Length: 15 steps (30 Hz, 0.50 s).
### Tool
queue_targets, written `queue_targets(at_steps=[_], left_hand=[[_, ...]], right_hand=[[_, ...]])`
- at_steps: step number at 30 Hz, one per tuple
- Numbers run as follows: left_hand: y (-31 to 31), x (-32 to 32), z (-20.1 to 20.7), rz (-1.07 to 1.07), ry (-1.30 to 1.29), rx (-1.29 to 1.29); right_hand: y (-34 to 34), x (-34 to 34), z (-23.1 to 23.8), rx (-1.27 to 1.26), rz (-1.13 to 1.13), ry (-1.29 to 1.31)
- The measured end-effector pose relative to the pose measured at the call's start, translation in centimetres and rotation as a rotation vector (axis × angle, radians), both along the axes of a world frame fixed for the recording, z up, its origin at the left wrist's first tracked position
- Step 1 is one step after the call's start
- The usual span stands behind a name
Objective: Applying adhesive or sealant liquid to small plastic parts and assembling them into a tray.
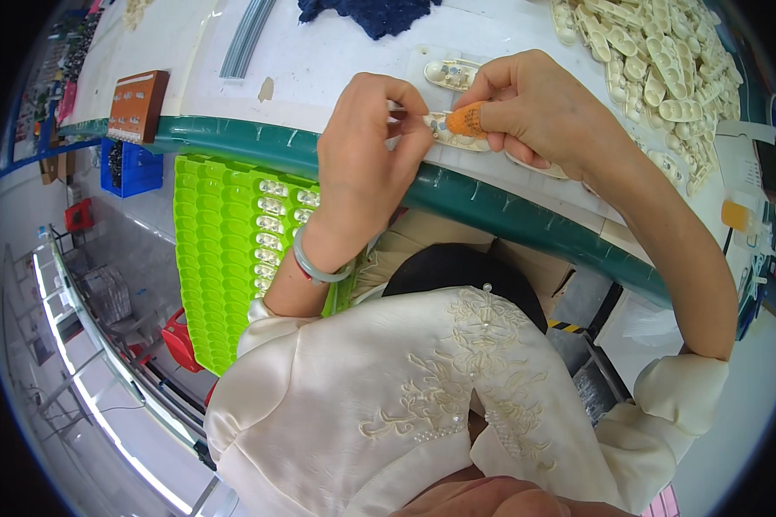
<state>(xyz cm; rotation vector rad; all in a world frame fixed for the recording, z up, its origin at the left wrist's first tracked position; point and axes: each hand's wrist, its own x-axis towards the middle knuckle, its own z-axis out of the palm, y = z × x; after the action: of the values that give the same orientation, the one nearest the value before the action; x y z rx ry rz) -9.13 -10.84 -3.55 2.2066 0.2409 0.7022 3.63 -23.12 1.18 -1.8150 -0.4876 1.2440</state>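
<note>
At the near edge of the white table, a small elongated cream plastic shell lies between my hands, with small parts inside it. My left hand is closed, its thumb and fingertips pinching the shell's left end. A stubby orange piece with dark markings is pinched in my right hand, its tip down against the shell; its exact kind I cannot make out. Just beyond, a similar cream shell lies on the table. Another shell is partly hidden under my right hand.
A big heap of cream shells covers the table's right side. A bright green compartment tray with several shiny pieces is below the table's green padded edge. Farther off are a brown block, grey strips and dark blue cloth.
</note>
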Motion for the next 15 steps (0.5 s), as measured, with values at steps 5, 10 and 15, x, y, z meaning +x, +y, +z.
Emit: queue_targets(at_steps=[5, 10, 15], left_hand=[[0.7, -0.3, 1.0, 0.003, -0.093, -0.384], [1.2, -1.4, 2.0, 0.017, -0.08, -0.484], [1.2, -2.5, 1.8, 0.047, -0.043, -0.56]], right_hand=[[-0.1, -0.2, 0.5, -0.008, -0.001, -0.056], [0.5, -0.1, 1.0, -0.034, 0.089, -0.156], [1.2, 0.4, 1.6, -0.101, 0.196, -0.215]])
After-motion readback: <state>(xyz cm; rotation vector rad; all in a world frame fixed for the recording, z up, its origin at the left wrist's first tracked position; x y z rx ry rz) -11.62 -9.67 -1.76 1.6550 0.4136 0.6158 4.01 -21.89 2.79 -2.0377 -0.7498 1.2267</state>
